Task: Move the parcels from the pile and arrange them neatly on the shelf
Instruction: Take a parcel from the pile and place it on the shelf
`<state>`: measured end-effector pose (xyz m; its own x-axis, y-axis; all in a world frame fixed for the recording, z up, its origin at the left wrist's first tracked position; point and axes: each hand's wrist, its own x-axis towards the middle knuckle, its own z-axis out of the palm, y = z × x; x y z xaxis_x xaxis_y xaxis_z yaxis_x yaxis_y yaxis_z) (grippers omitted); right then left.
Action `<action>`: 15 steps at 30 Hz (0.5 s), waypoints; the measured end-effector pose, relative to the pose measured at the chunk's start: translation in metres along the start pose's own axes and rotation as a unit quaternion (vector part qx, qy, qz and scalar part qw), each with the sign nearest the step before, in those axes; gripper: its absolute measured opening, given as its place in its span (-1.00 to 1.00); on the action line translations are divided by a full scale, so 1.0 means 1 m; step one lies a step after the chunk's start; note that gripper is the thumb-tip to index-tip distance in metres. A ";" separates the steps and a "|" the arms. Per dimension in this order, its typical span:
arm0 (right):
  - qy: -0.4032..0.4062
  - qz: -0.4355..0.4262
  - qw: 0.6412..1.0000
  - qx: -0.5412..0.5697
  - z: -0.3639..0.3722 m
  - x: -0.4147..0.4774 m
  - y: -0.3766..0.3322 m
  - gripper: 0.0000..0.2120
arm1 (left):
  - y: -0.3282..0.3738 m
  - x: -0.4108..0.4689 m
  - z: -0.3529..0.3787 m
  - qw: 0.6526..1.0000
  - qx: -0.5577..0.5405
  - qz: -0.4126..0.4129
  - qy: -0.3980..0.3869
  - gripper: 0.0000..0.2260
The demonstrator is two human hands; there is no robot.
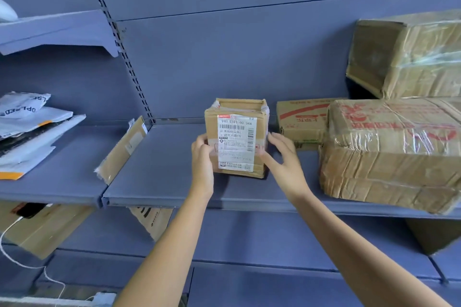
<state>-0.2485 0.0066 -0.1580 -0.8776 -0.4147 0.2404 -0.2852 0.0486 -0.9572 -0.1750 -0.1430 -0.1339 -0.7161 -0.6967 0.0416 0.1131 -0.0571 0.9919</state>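
A small brown cardboard parcel [237, 137] with a white shipping label stands upright on the blue shelf [162, 182], near its middle. My left hand [202, 157] grips the parcel's left side, fingers curled onto its front. My right hand [282, 154] is at the parcel's right side with fingers spread and relaxed, the thumb touching the front edge.
Right of the parcel sit a red-printed carton [301, 119], a large taped box [389, 152] and another taped box [409, 55] stacked above. A flat cardboard parcel [122, 149] leans at the shelf joint. Grey mailer bags [27, 129] lie at left. More boxes [42, 227] sit on the shelf below.
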 end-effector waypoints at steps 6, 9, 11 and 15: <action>-0.018 -0.032 0.996 0.079 0.000 -0.012 0.004 -0.57 | -0.005 0.000 0.001 0.999 -0.043 0.007 -0.033 -0.83; -0.030 -0.038 0.995 0.090 -0.007 -0.019 0.004 -0.54 | -0.010 -0.008 -0.002 0.998 -0.043 0.014 -0.047 -0.80; -0.023 -0.031 0.996 0.082 -0.012 -0.025 0.004 -0.52 | -0.009 -0.016 -0.002 0.998 -0.025 0.019 -0.056 -0.79; -0.004 -0.011 0.995 0.103 -0.026 -0.044 0.004 -0.52 | -0.005 -0.037 0.003 0.999 0.010 0.027 -0.045 -0.82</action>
<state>-0.2211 0.0481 -0.1680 -0.8691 -0.4207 0.2603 -0.2175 -0.1477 -0.9648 -0.1510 -0.1149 -0.1397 -0.7692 -0.6305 0.1039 0.1397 -0.0073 0.9902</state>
